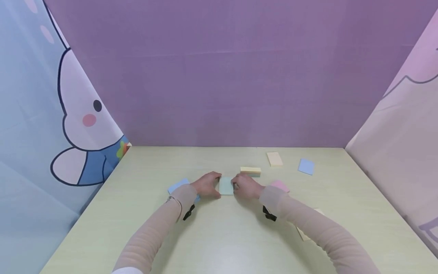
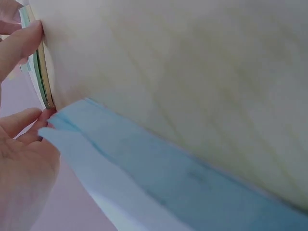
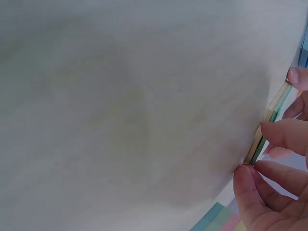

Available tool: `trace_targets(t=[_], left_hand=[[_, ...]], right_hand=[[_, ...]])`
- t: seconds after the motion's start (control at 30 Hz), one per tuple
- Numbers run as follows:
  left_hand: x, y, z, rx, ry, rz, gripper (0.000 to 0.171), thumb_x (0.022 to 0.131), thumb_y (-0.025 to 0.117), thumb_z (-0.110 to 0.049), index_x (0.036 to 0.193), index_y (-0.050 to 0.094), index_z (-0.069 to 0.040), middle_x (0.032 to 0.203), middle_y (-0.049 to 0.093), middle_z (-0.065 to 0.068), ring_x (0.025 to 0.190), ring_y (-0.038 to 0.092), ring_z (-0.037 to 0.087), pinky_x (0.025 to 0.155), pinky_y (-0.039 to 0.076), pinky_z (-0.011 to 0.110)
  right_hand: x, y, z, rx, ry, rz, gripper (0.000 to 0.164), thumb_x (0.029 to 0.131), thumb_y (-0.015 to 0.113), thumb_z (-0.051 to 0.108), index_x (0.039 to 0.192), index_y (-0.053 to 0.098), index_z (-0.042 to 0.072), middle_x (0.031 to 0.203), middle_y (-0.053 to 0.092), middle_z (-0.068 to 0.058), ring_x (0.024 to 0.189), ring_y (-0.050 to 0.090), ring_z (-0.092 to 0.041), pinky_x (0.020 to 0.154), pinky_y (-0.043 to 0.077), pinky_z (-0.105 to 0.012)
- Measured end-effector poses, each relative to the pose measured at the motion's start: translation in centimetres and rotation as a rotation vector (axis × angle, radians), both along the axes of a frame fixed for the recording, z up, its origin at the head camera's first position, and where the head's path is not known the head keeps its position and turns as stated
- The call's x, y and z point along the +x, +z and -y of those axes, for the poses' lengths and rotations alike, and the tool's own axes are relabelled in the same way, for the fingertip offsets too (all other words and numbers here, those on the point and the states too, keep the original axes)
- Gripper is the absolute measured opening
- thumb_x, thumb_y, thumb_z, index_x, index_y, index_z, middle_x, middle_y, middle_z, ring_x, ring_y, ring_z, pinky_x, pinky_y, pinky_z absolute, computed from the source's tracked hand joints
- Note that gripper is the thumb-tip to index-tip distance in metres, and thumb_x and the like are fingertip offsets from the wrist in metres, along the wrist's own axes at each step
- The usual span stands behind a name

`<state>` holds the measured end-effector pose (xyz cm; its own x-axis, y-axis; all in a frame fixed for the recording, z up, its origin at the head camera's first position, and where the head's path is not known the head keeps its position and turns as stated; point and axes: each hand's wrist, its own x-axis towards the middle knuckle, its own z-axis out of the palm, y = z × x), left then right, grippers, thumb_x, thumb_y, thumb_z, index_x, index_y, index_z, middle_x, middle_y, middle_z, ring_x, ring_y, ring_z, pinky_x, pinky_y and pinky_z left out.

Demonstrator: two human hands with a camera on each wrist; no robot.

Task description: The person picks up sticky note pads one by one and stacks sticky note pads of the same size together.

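Observation:
A pale green sticky note pad (image 1: 226, 186) lies flat on the table between both hands. The side views show a yellowish layer (image 3: 255, 147) beneath its green one. My left hand (image 1: 207, 185) holds the pad's left side, thumb at the near corner and fingertips at the far corner. On the right side, my right hand (image 1: 248, 186) pinches the pad's edge with curled fingers. Blue sticky notes (image 1: 178, 185) lie partly hidden under the left wrist; in the left wrist view a blue sheet (image 2: 144, 159) fills the foreground.
Just behind the right hand stands a layered block of sticky notes (image 1: 250, 171), yellow on top. A pink note (image 1: 280, 185) sits beside the right wrist. Farther back are a cream pad (image 1: 275, 159) and a blue note (image 1: 306, 166). The right forearm partly covers another cream pad (image 1: 303, 233).

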<state>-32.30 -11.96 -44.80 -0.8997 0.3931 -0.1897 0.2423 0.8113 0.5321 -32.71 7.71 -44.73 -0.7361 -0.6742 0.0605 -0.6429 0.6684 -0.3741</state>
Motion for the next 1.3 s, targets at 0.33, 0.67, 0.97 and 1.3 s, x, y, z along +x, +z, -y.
trace_targets(t=[0.33,0.67,0.97,1.3], left_hand=[[0.0,-0.2,0.2,0.024,-0.002,0.005,0.081,0.07,0.079,-0.02,0.135,0.038,0.001,0.139,0.041,0.016,0.128,0.038,0.03,0.108,0.032,0.04],[-0.4,-0.9,0.3,0.029,0.004,0.013,0.083,0.068,0.08,-0.021,0.136,0.038,0.001,0.139,0.041,0.015,0.128,0.038,0.031,0.107,0.032,0.042],[-0.4,-0.6,0.0,0.012,0.002,-0.001,0.082,0.069,0.08,-0.022,0.135,0.038,0.001,0.139,0.041,0.015,0.128,0.039,0.03,0.107,0.032,0.041],[0.0,-0.5,0.0,0.023,0.016,0.024,0.083,0.07,0.079,-0.022,0.137,0.035,0.0,0.141,0.038,0.014,0.131,0.035,0.03,0.109,0.03,0.042]], right_hand=[[0.0,-0.2,0.0,0.015,0.004,-0.007,0.023,0.077,0.065,0.002,0.099,0.067,0.0,0.099,0.066,-0.013,0.091,0.058,-0.023,0.084,0.05,-0.036],[0.2,-0.1,-0.3,-0.002,0.014,0.013,0.027,0.076,0.065,0.0,0.103,0.065,-0.002,0.101,0.065,-0.012,0.091,0.058,-0.022,0.085,0.05,-0.035],[0.1,0.1,-1.2,0.011,-0.001,0.064,0.036,0.077,0.066,0.004,0.112,0.061,-0.001,0.109,0.063,-0.013,0.1,0.057,-0.025,0.09,0.048,-0.037],[-0.5,2.7,-6.3,0.036,-0.054,0.153,0.048,0.082,0.066,0.011,0.126,0.051,-0.003,0.127,0.053,-0.018,0.115,0.051,-0.032,0.097,0.043,-0.042]])
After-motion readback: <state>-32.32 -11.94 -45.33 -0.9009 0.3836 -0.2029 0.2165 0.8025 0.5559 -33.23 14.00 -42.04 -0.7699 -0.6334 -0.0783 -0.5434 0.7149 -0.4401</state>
